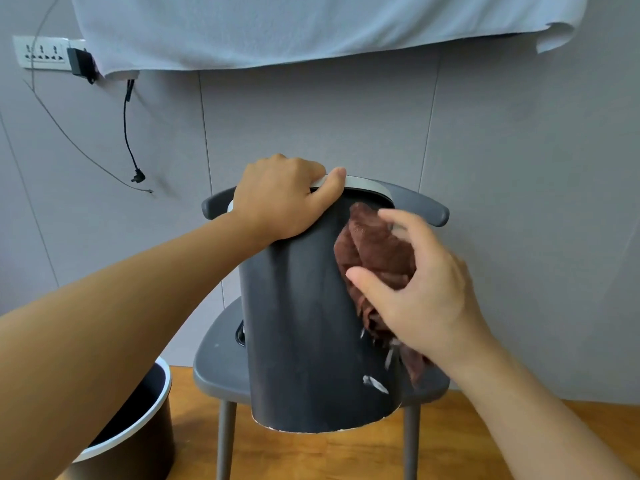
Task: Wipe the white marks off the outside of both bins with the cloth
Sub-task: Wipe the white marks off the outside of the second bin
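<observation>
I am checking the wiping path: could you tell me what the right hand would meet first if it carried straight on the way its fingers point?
The right hand points up and left, gripping the brown cloth against the bin. Going on, it would likely meet the left hand on the white rim, though depth is unclear.

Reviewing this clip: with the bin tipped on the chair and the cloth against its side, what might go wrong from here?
1. The dark bin leans on the grey chair with its base hanging past the seat edge; only the left hand gripping the rim steadies it, so it may slip.
2. The right hand holds the brown cloth high, so the white marks lower down could be missed.
</observation>
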